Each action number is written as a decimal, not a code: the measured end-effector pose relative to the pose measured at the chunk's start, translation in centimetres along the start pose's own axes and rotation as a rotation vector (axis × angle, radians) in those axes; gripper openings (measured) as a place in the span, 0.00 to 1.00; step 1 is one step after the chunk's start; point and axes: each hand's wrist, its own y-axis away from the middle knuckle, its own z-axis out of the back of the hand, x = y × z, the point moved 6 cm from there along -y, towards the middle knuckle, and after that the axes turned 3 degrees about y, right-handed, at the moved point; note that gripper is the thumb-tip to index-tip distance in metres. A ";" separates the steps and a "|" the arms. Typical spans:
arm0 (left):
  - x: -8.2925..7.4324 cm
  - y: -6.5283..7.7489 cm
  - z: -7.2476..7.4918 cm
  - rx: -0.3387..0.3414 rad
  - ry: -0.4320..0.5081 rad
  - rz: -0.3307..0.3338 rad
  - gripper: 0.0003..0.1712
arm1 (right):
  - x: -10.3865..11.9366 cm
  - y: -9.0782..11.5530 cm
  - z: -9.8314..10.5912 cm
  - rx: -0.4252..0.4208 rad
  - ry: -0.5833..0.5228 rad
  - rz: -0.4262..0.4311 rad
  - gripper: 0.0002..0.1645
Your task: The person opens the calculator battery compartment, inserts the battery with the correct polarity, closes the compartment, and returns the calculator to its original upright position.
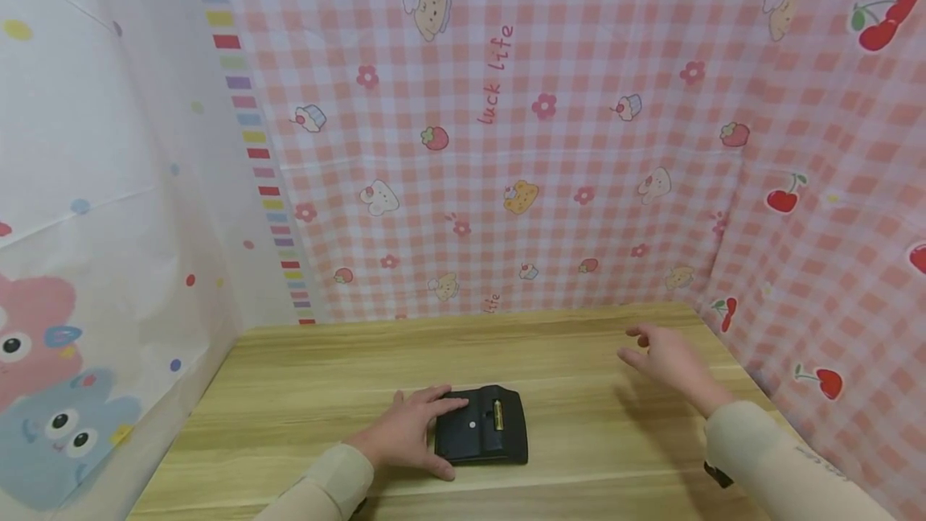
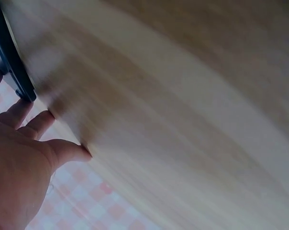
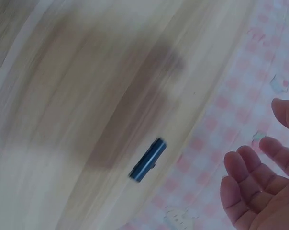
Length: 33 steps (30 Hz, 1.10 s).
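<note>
A flat black device [image 1: 457, 441] with a thicker ridge on its right half lies on the table. A gold-coloured battery [image 1: 497, 415] sits in a slot on its upper side, with a small white dot to the left of it. My left hand [image 1: 407, 434] rests over the device's left edge, index finger stretched across its top and thumb at its lower edge. Off to the right, my right hand [image 1: 669, 364] hovers over the table with loosely bent fingers and nothing in them. Near it in the right wrist view lies a small dark elongated piece [image 3: 148, 159] with a nub on one side.
The wooden table [image 1: 579, 441] ends at a pink checked cloth [image 1: 499, 248] along the back. Another cherry-printed cloth [image 1: 839, 264] hangs on the right, and a white printed sheet [image 1: 130, 248] on the left.
</note>
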 end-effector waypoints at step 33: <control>0.6 0.3 0.0 0.034 0.047 0.025 0.57 | -7.1 -1.7 -0.4 0.094 0.144 -0.258 0.47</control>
